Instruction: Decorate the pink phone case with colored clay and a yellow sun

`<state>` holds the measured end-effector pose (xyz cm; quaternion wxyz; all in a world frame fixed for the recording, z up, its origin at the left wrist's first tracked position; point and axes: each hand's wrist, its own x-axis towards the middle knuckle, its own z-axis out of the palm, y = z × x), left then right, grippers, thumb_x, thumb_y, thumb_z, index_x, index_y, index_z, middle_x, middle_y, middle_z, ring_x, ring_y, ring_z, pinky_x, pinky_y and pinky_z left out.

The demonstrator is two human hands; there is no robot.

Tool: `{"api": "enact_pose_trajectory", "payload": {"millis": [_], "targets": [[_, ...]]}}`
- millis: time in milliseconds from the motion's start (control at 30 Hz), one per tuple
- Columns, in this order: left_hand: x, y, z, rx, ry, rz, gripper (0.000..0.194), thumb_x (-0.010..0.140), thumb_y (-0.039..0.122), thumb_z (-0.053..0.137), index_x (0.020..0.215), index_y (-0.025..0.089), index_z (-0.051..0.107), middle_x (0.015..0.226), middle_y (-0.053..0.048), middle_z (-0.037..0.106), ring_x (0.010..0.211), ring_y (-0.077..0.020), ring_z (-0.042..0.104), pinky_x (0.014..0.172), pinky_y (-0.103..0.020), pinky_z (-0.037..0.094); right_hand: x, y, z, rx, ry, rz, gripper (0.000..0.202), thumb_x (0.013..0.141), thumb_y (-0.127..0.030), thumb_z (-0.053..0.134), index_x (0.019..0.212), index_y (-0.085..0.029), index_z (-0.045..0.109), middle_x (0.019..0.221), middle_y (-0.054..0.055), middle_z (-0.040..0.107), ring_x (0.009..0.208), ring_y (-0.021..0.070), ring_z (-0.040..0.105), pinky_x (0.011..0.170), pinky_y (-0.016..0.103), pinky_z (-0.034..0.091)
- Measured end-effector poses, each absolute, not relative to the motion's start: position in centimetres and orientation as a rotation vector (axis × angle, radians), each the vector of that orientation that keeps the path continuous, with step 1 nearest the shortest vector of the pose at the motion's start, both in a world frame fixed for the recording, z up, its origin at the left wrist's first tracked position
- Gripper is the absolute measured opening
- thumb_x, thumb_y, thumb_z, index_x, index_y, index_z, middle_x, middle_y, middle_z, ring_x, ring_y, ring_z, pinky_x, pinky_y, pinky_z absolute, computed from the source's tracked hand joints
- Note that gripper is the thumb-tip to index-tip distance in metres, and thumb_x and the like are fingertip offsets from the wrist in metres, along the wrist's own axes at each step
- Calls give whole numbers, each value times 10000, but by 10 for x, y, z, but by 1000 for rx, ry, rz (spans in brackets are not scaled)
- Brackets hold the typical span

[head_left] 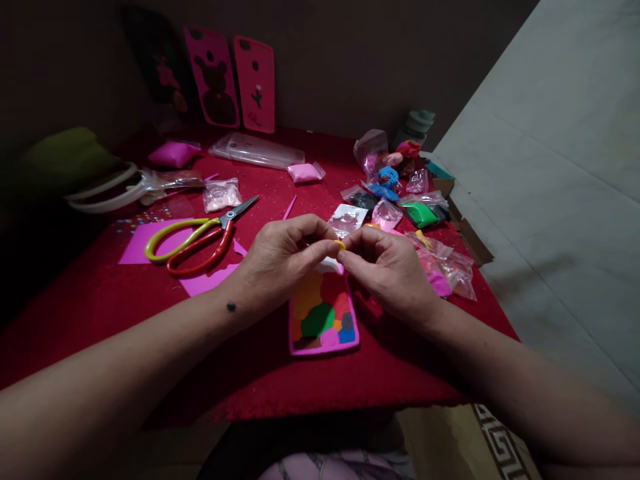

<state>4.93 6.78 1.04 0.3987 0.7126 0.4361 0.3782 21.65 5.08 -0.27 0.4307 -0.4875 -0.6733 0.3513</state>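
Observation:
A small piece of yellow clay [341, 245] is pinched between the fingertips of my left hand [295, 257] and my right hand [387, 267]. Both hands meet just above a pink-rimmed phone case [324, 351] lying flat on the red cloth. Patches of green, orange, red, blue, grey, pink and brown clay cover the case's lower part. A white patch [330, 265] shows right under my fingers. My hands hide the upper end of the case.
Scissors [200, 243] with yellow and red handles lie at the left over pink sheets [145, 241]. Bagged clay [420, 213] is piled at the right. Decorated phone cases [255, 83] lean on the back wall. A clear case [260, 152] lies before them.

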Motion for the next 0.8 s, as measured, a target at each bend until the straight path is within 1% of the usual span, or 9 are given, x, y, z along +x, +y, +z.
{"api": "enact_pose_trajectory", "payload": {"millis": [133, 200, 267, 367, 467, 533, 633, 733, 800], "targets": [[49, 69, 9, 1780, 1041, 962, 151, 803, 228, 639, 925, 157, 690, 849, -26, 714, 766, -142, 626, 703, -248, 486, 217, 52, -4, -1247, -1718, 831, 87, 785, -202, 612, 706, -169, 596, 647, -5, 597, 583, 107, 513, 535, 238, 410], [49, 69, 8, 1793, 1054, 941, 125, 801, 224, 640, 882, 150, 699, 814, -23, 706, 743, -135, 612, 686, -244, 482, 217, 52, -4, -1246, -1730, 824, 88, 774, -198, 621, 697, -165, 595, 649, -5, 596, 584, 105, 511, 537, 235, 407], [50, 69, 9, 1771, 1081, 925, 96, 801, 219, 638, 812, 144, 699, 753, -11, 687, 693, -121, 589, 637, -228, 466, 217, 52, -3, -1237, -1698, 870, 98, 777, -212, 632, 701, -164, 593, 642, -9, 592, 570, 100, 506, 524, 230, 401], [50, 69, 11, 1616, 1085, 926, 84, 798, 214, 651, 784, 141, 692, 693, 14, 659, 628, -94, 563, 568, -195, 435, 216, 51, 0, -1220, -1625, 977, 124, 785, -245, 653, 715, -161, 593, 638, -15, 589, 542, 89, 496, 501, 221, 388], [50, 69, 13, 1452, 1058, 907, 67, 790, 195, 674, 759, 136, 686, 651, 34, 643, 585, -69, 555, 539, -167, 418, 216, 51, 2, -1201, -1593, 1033, 146, 778, -258, 677, 710, -157, 596, 636, -20, 589, 523, 79, 485, 488, 216, 378], [50, 69, 13, 1396, 1039, 898, 53, 795, 177, 676, 777, 133, 698, 659, 35, 656, 583, -60, 563, 541, -154, 420, 217, 51, 2, -1198, -1582, 1023, 154, 776, -253, 685, 695, -158, 594, 617, -29, 575, 521, 75, 477, 487, 212, 371], [49, 70, 12, 1346, 1015, 902, 61, 794, 164, 688, 842, 134, 713, 726, 26, 692, 623, -62, 595, 575, -149, 444, 218, 51, 2, -1201, -1567, 1004, 154, 777, -220, 684, 671, -160, 589, 596, -40, 557, 517, 68, 458, 488, 208, 361], [49, 71, 10, 1355, 1019, 899, 39, 778, 136, 701, 816, 128, 708, 714, 27, 682, 612, -57, 579, 565, -146, 436, 218, 52, 1, -1198, -1555, 1024, 156, 779, -205, 683, 661, -159, 592, 583, -47, 547, 504, 62, 444, 488, 209, 358], [49, 71, 10, 1370, 1016, 909, 13, 778, 127, 696, 790, 124, 701, 679, 33, 660, 581, -51, 550, 537, -147, 416, 217, 52, 2, -1186, -1527, 1044, 144, 778, -210, 686, 675, -158, 601, 597, -41, 561, 518, 68, 469, 496, 212, 370]]}}
